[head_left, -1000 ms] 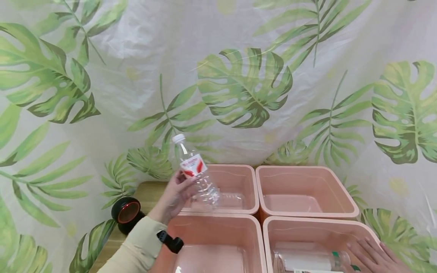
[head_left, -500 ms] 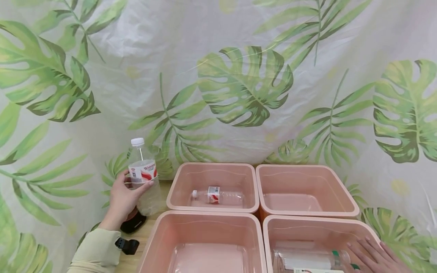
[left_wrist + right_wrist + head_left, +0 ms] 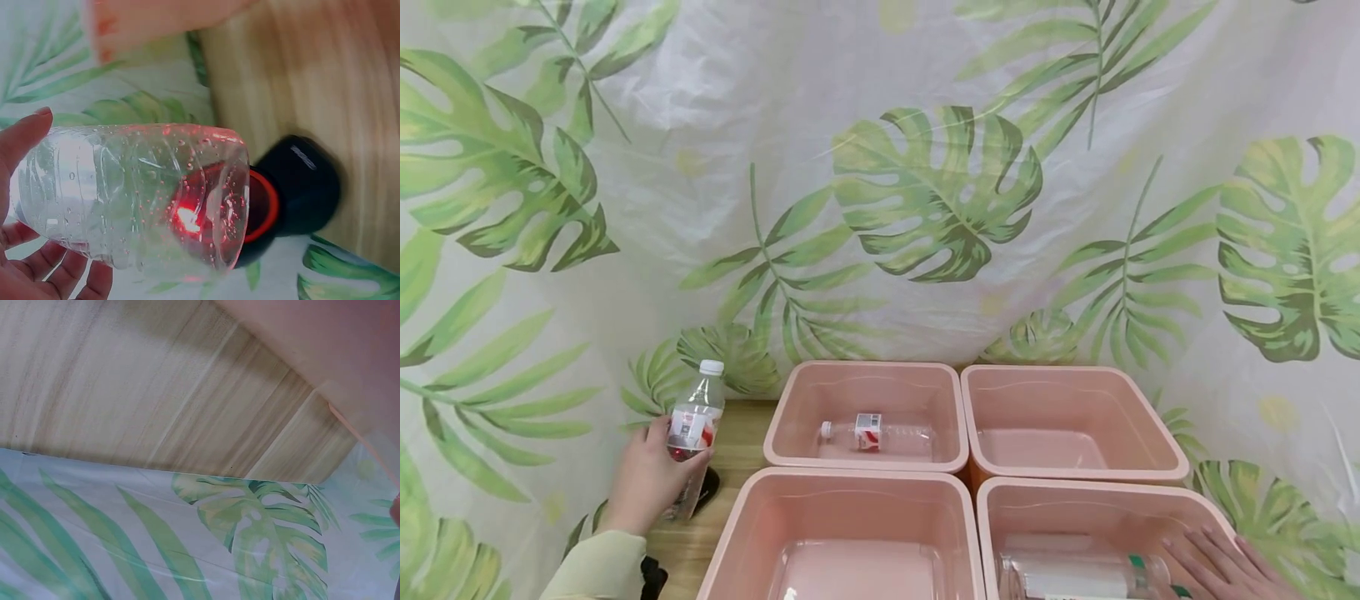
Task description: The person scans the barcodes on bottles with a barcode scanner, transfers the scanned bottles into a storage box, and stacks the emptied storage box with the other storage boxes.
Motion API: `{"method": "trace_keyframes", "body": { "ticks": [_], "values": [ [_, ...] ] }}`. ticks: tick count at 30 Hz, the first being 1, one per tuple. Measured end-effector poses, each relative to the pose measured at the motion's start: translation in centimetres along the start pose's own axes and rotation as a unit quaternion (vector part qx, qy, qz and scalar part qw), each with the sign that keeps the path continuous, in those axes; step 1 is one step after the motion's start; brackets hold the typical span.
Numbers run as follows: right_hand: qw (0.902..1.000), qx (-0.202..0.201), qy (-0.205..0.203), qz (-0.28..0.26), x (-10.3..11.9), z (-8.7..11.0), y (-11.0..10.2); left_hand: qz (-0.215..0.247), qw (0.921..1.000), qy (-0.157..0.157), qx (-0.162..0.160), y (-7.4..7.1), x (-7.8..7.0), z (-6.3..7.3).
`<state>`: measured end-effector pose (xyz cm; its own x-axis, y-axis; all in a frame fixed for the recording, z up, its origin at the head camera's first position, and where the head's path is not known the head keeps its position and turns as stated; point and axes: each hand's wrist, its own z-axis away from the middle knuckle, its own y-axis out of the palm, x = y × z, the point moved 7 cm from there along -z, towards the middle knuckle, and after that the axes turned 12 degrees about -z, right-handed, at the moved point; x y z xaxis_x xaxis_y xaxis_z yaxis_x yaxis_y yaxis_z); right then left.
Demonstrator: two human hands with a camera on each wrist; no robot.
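Note:
My left hand (image 3: 643, 479) grips a clear plastic bottle (image 3: 698, 412) with a white cap and a red-and-white label, at the left of the boxes. The bottle stands slightly tilted in the head view. Seen from the left wrist, its lower end is in front of a black scanner-like device (image 3: 306, 184) with a glowing red ring, and red light shines through the plastic. My right hand (image 3: 1232, 567), fingers straight and spread, lies at the right rim of the front right box (image 3: 1105, 487) and holds nothing.
Several pink boxes stand together. One similar bottle (image 3: 868, 433) lies in the back left box (image 3: 865, 368); bottles with green caps (image 3: 1138, 562) lie in the front right one. The back right box (image 3: 1045, 371) and front left box (image 3: 850, 475) stand beside them. A leaf-patterned cloth (image 3: 925, 208) hangs behind.
My left hand has carried the bottle left from over the back left box, then lowered it by the black device. My right hand has stayed in place.

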<state>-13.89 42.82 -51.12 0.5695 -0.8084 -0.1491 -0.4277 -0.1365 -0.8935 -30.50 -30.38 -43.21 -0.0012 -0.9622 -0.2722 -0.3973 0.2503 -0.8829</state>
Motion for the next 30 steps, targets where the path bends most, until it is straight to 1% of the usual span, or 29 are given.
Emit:
{"method": "trace_keyframes", "body": {
  "ticks": [4, 7, 11, 12, 16, 19, 23, 28, 30],
  "values": [
    [1.0000, -0.001, -0.006, 0.000, 0.0, 0.0, -0.1, -0.034, 0.9991, 0.026, -0.006, 0.8, 0.5, 0.4],
    [0.9999, 0.005, -0.010, 0.000, 0.1, -0.1, -0.2, -0.059, 0.9972, 0.046, -0.008, 1.5, 0.6, 0.9],
    [0.9999, 0.013, 0.000, -0.008, 0.1, -0.1, -0.2, -0.085, 0.9926, 0.081, -0.032, 2.3, 0.4, 1.6],
    [0.9998, 0.014, 0.003, -0.010, 0.1, -0.1, -0.1, -0.092, 0.9905, 0.093, -0.042, 2.4, 0.3, 1.7],
    [0.9998, 0.008, 0.012, -0.016, 0.1, 0.0, -0.1, -0.120, 0.9840, 0.118, -0.059, 3.4, 0.2, 2.3],
    [0.9997, 0.000, 0.013, -0.018, 0.1, 0.1, -0.1, -0.137, 0.9816, 0.120, -0.058, 4.1, 0.3, 2.6],
    [0.9995, 0.008, 0.022, -0.024, 0.0, 0.2, 0.0, -0.156, 0.9780, 0.126, -0.056, 4.5, 0.2, 2.8],
    [0.9990, 0.026, 0.021, -0.030, 0.0, 0.3, 0.0, -0.164, 0.9776, 0.128, -0.030, 5.4, 0.1, 3.0],
    [0.9987, 0.033, 0.020, -0.033, -0.1, 0.3, 0.1, -0.165, 0.9776, 0.128, -0.027, 5.7, 0.2, 3.1]
  ]
}}
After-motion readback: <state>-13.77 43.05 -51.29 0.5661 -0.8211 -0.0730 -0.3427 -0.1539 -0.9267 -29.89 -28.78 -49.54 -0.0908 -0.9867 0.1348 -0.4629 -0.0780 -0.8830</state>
